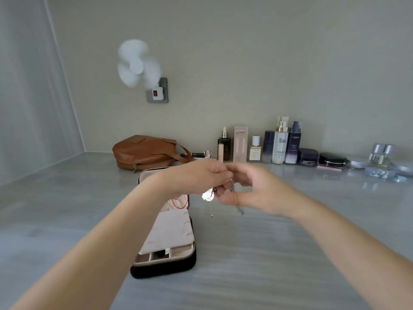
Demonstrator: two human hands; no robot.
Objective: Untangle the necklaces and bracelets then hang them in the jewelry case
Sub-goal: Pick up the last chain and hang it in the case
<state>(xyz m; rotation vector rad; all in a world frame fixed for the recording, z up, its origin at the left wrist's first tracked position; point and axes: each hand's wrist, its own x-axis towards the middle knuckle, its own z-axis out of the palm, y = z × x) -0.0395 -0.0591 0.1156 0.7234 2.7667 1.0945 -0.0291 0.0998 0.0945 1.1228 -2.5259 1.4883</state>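
Since the jewelry case [169, 233] lies open flat on the table [268, 253], its pale hanging panel faces up, ready to take pieces. A red cord [181, 203] already sits in its far half; what the small near compartments hold I cannot tell. Just above it the left hand [196, 177] and right hand [252, 191] meet, both pinching silver chains [232, 186] held high so the loose ends and a round charm [208, 195] dangle free, probably to expose the tangle. Against the wall stand a brown bag [145, 152] and bottles [280, 142].
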